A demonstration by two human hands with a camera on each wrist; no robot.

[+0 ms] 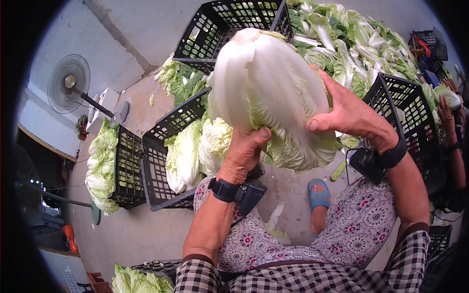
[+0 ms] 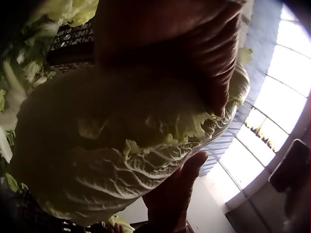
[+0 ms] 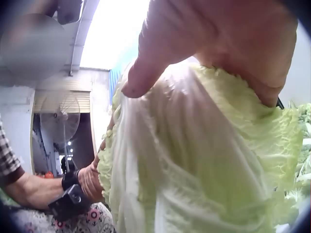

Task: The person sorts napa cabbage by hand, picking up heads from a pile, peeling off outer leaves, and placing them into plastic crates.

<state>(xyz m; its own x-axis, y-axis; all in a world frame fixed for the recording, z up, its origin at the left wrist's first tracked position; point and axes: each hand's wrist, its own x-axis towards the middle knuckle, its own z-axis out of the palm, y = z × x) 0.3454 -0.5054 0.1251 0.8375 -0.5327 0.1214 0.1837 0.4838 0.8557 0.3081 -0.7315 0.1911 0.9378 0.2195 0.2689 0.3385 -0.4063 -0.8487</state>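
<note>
A large napa cabbage [image 1: 273, 93] is held up in front of the body, its pale cut base pointing up and away and its leafy top toward the lap. My left hand [image 1: 243, 152] grips it low on the left side, the thumb over the leaves and the other fingers hidden beneath. On the right side my right hand [image 1: 349, 111] holds it between thumb and fingers. Crinkled outer leaves [image 2: 146, 165] show in the left wrist view. From the right wrist, the right thumb [image 3: 141, 80] presses on a broad white leaf rib [image 3: 160, 126].
A black crate [image 1: 159, 141] with cabbages stands on the left, another crate [image 1: 210, 29] behind, a third crate [image 1: 408, 102] on the right. A heap of cabbage leaves [image 1: 361, 46] fills the back right. A fan [image 1: 70, 82] stands far left; loose leaves [image 1: 277, 224] lie near the feet.
</note>
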